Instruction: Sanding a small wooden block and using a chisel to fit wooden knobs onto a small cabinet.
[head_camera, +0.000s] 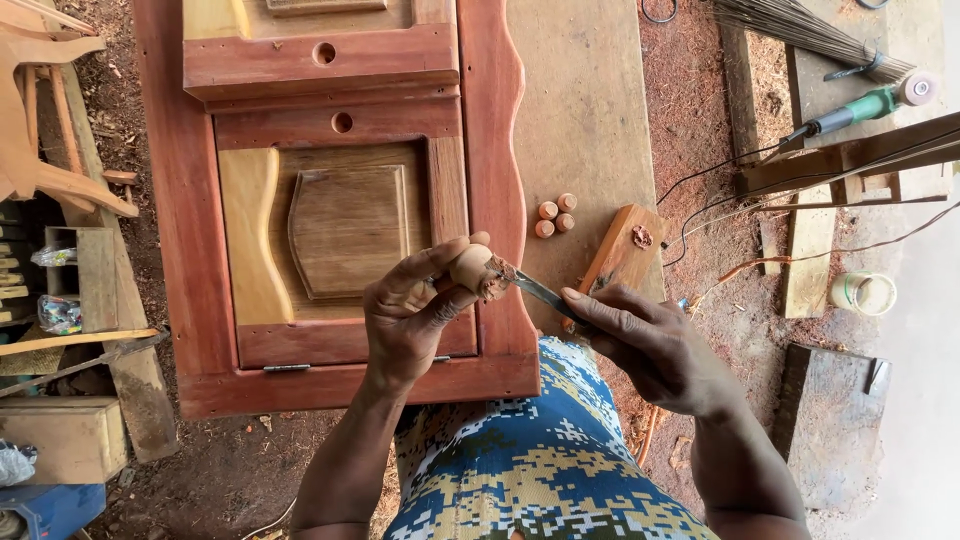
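My left hand pinches a small round wooden knob between thumb and fingers, just above the lower right corner of a reddish cabinet door frame. My right hand grips a thin metal blade whose tip touches the rough, chipped end of the knob. Both hands hover over my lap, which is covered in blue, yellow and white patterned cloth.
Three small wooden knobs and a wood block lie on the bench right of the frame. A green power tool, a broom, cables and a white tub sit further right. Timber offcuts crowd the left.
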